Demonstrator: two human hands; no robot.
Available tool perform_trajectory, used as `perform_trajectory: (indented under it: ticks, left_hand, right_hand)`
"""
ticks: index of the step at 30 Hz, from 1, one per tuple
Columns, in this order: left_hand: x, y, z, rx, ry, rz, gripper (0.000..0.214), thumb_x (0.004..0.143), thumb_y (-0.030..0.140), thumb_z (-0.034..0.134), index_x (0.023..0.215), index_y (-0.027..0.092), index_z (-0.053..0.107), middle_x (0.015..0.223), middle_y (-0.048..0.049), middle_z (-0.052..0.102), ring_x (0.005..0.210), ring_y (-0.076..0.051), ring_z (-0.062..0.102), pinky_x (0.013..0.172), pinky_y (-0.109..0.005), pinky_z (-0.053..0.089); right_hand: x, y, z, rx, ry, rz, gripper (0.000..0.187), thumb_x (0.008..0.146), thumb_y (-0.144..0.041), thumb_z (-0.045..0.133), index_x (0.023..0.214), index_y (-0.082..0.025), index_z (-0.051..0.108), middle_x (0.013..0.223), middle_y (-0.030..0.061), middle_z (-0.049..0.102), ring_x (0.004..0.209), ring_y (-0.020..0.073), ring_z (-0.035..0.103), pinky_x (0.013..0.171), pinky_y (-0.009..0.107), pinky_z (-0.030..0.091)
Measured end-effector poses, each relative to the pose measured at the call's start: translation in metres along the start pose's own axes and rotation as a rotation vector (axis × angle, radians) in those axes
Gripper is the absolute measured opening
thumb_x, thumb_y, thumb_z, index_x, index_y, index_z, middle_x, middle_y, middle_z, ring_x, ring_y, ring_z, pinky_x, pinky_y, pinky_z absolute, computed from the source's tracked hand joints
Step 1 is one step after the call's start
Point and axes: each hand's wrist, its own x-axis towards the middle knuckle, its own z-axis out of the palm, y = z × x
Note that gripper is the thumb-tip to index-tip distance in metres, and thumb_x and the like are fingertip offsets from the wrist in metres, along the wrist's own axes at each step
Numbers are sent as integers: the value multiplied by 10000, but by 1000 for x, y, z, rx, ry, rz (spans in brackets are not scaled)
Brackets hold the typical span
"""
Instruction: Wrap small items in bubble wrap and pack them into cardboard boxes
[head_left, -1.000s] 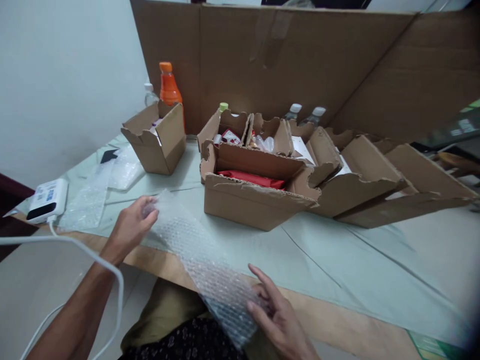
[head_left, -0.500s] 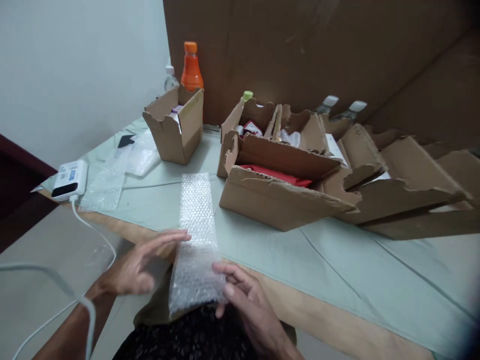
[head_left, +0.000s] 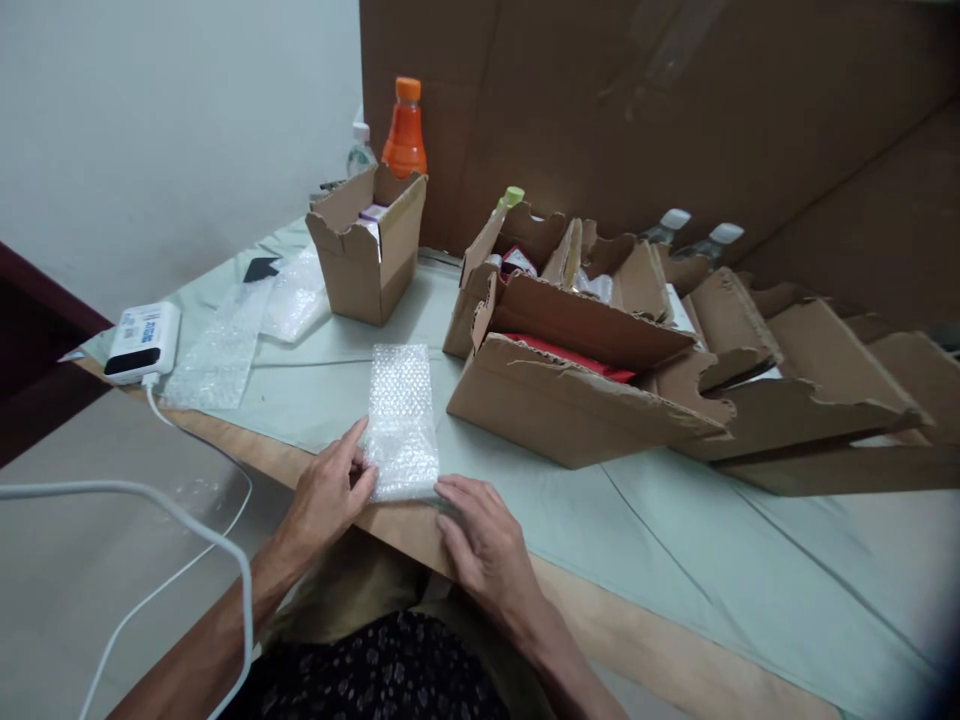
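Observation:
A strip of clear bubble wrap (head_left: 402, 420) lies on the table near its front edge, its near end folded over into a thicker layer. At the near left corner, my left hand (head_left: 334, 484) has its fingers and thumb closed on the wrap's edge. My right hand (head_left: 484, 535) grips the near right corner, fingertips on the fold and thumb below. Whether anything lies inside the fold cannot be made out.
Open cardboard boxes (head_left: 577, 400) stand at the right, one holding a red packet (head_left: 577, 358). Farther back are a smaller cardboard box (head_left: 360, 270) and an orange bottle (head_left: 406, 135). More bubble wrap (head_left: 217, 350) and a white power bank (head_left: 144, 340) with a cable sit at the left.
The near part of the bubble wrap, which hung over the table edge, is now folded up onto the table. Both hands moved forward, and my left hand has closed on the wrap's edge.

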Motion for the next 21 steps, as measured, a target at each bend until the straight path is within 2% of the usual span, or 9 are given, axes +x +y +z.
perform_trajectory:
  ticks: [3, 5, 7, 9, 11, 14, 17, 19, 21]
  left_hand:
    - [-2, -1, 2, 80, 29, 51, 585, 878, 242, 523, 1449, 134, 452, 806, -22, 651, 784, -220, 630, 789, -371, 526]
    - [-3, 0, -1, 115, 87, 117, 576, 885, 251, 554, 1442, 146, 457, 901, -57, 672, 864, -241, 635, 834, -400, 531]
    - [-8, 3, -7, 125, 135, 216, 600, 885, 297, 609, 1448, 163, 451, 1124, -121, 666, 1050, -277, 619, 931, -444, 517]
    - [-15, 6, -15, 100, 103, 328, 639, 871, 331, 663, 1455, 188, 448, 1310, -149, 607, 1209, -300, 562, 1012, -465, 487]
    - [-23, 9, -21, 53, 23, 396, 561, 884, 300, 662, 1416, 221, 500, 1293, -118, 637, 1201, -280, 578, 1009, -443, 493]
    - [-29, 10, -22, -28, -15, 321, 337, 945, 238, 571, 1278, 236, 620, 1026, -54, 733, 963, -215, 665, 865, -368, 547]
    - [-25, 8, -16, -75, 4, 160, 291, 950, 258, 548, 1213, 211, 665, 1034, -66, 753, 909, -204, 694, 804, -339, 565]
    - [-20, 6, -12, -75, 12, 104, 297, 935, 269, 554, 1196, 196, 675, 1088, -78, 756, 940, -213, 704, 826, -345, 569]
    - [-15, 3, -8, -60, 3, 79, 304, 924, 270, 552, 1187, 185, 679, 1073, -80, 761, 931, -218, 708, 833, -355, 572]
  right_hand:
    - [12, 7, 6, -349, -102, -196, 438, 886, -81, 549, 1298, -211, 618, 1427, 141, 596, 1317, 321, 522, 992, 518, 485]
    - [21, 12, 11, -455, -148, -261, 384, 895, -78, 556, 1251, -196, 639, 1420, 151, 604, 1343, 335, 503, 989, 522, 470]
    - [26, 15, 14, -467, -150, -308, 311, 920, -78, 538, 1179, -192, 665, 1328, 142, 673, 1292, 316, 553, 991, 511, 454]
    - [28, 15, 14, -409, -139, -321, 290, 938, -70, 511, 1150, -187, 671, 1208, 123, 734, 1176, 280, 632, 971, 479, 456]
    - [30, 12, 12, -323, -142, -271, 278, 964, -87, 490, 1145, -188, 676, 1095, 94, 772, 1022, 240, 689, 913, 426, 481]
    - [35, 8, 9, -216, -167, -123, 250, 995, -165, 500, 1147, -216, 692, 1049, 58, 787, 917, 212, 712, 859, 373, 512]
    - [42, 9, 8, -149, -129, -32, 245, 994, -210, 517, 1175, -221, 681, 1105, 62, 774, 962, 207, 719, 865, 348, 536]
    - [43, 11, 6, -165, -10, -75, 246, 994, -217, 513, 1187, -197, 665, 1112, 88, 759, 989, 217, 706, 857, 353, 538]
    - [38, 12, 3, -248, 106, -177, 234, 987, -203, 519, 1174, -177, 658, 1106, 113, 741, 988, 234, 684, 846, 377, 525]
